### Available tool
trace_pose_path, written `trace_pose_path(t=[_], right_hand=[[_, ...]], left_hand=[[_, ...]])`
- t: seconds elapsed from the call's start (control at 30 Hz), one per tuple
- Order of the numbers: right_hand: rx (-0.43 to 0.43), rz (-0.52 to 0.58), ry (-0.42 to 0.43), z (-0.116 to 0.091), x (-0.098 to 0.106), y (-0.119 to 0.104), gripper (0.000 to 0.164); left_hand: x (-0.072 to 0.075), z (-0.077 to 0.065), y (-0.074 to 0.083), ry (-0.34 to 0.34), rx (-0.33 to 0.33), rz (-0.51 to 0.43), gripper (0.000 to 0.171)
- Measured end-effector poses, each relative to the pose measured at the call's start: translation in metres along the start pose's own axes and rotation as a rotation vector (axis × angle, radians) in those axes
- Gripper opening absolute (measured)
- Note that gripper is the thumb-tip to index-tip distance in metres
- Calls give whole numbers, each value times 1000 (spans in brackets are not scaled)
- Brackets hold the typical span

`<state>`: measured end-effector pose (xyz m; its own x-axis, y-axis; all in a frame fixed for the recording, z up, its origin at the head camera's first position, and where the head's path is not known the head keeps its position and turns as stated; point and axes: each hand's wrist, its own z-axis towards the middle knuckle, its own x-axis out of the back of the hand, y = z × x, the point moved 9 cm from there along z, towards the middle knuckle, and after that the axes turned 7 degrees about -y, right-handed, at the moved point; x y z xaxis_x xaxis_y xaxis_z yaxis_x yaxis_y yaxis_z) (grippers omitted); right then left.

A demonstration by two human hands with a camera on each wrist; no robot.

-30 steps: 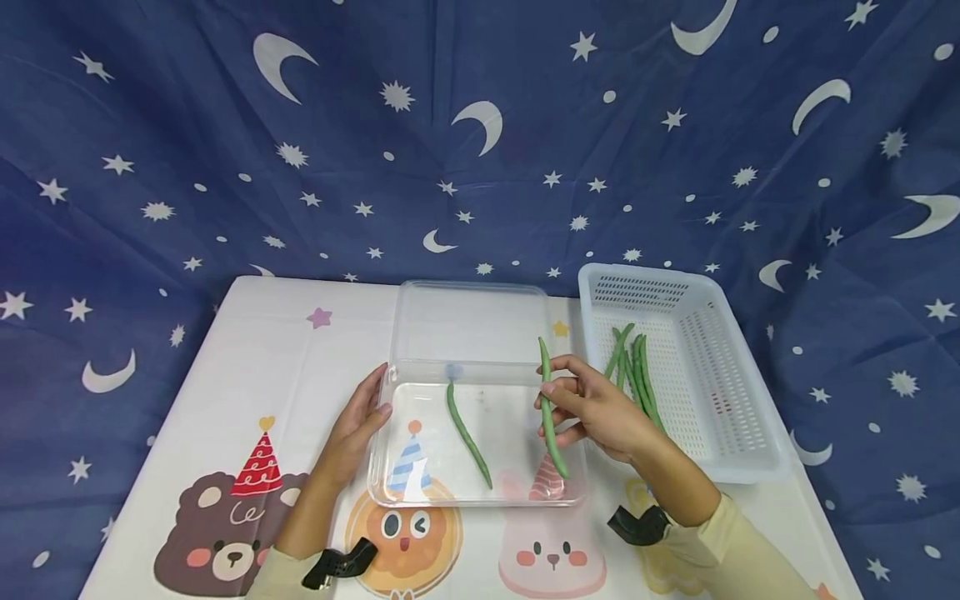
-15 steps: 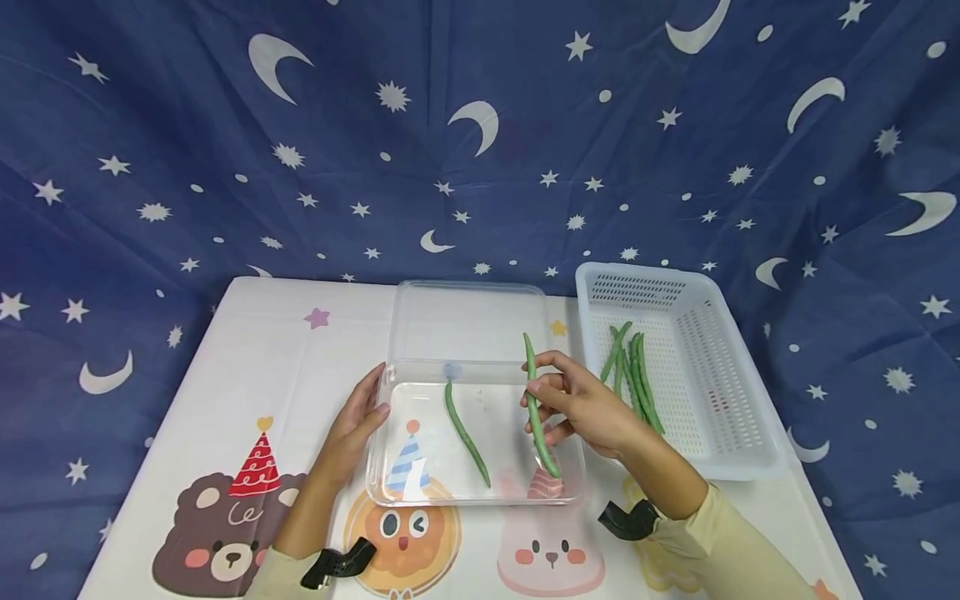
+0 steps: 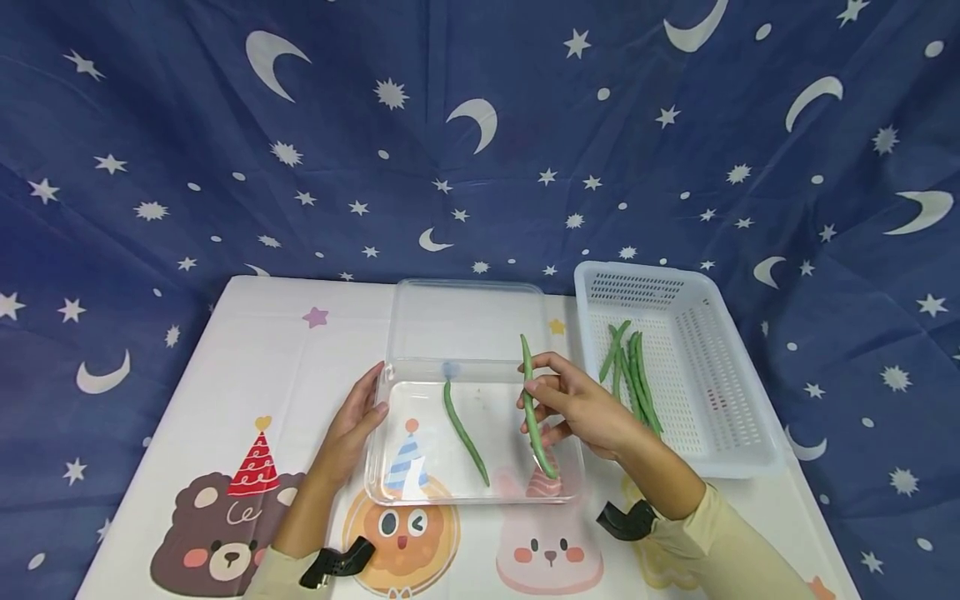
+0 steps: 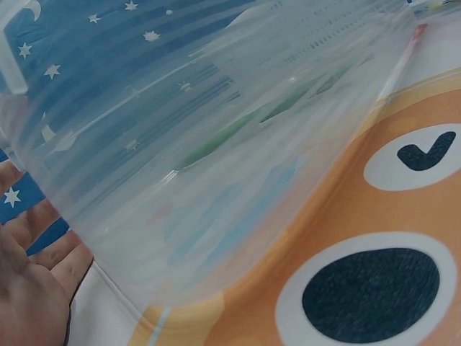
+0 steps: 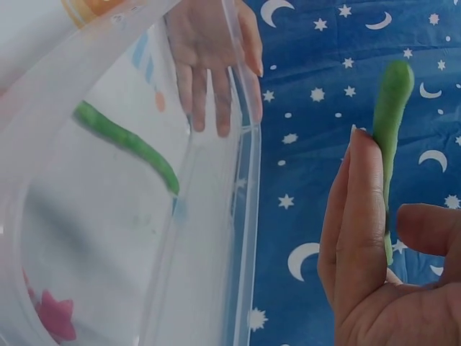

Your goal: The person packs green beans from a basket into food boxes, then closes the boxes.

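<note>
My right hand (image 3: 592, 410) pinches a green bean (image 3: 531, 408) between thumb and fingers, held roughly upright over the right side of a clear plastic box (image 3: 480, 502). In the right wrist view this green bean (image 5: 393, 101) stands along the fingers. Another green bean (image 3: 465, 433) lies slanted on the box floor, left of the middle. My left hand (image 3: 351, 429) rests at the box's left wall; in the right wrist view its fingers (image 5: 201, 97) look straight behind the clear plastic. The left wrist view sees the box contents only blurred through the wall.
A white perforated basket (image 3: 757, 437) with several green beans (image 3: 637, 375) stands right of the box. The box's clear lid (image 3: 468, 321) lies folded back behind it. A cartoon-printed cloth covers the table (image 3: 187, 400), and a blue starry curtain (image 3: 480, 208) hangs behind.
My right hand has moved slightly left over the box with its green bean, then nearly stopped. My left hand and the bean in the box stay put.
</note>
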<state>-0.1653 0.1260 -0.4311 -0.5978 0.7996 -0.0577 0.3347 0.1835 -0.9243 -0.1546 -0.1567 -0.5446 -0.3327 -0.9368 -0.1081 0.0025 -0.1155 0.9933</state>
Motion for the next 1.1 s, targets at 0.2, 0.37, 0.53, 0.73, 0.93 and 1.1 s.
trace_pose_path(t=[0.2,0.37,0.53,0.73,0.93,1.1], right_hand=[[5,13,-5,5,-4,1,33],[-4,-13,-6,9,-7,3,36],[-13,-11,-15,10,-9,6,39],[-15,-12,-34,10,-11,6,35],[-10,-14,-43,7,-10,5,35],[-6,10,-53,4,-5,6,35]], left_hand=[[2,0,2,6,-3,2,64],[4,-1,1,13,6,3,63],[0,-1,2,1,4,-6,63],[-2,-1,3,4,-12,-15,64],[-1,0,1,8,-11,-16,64],[-2,-1,2,6,-14,-11,64]])
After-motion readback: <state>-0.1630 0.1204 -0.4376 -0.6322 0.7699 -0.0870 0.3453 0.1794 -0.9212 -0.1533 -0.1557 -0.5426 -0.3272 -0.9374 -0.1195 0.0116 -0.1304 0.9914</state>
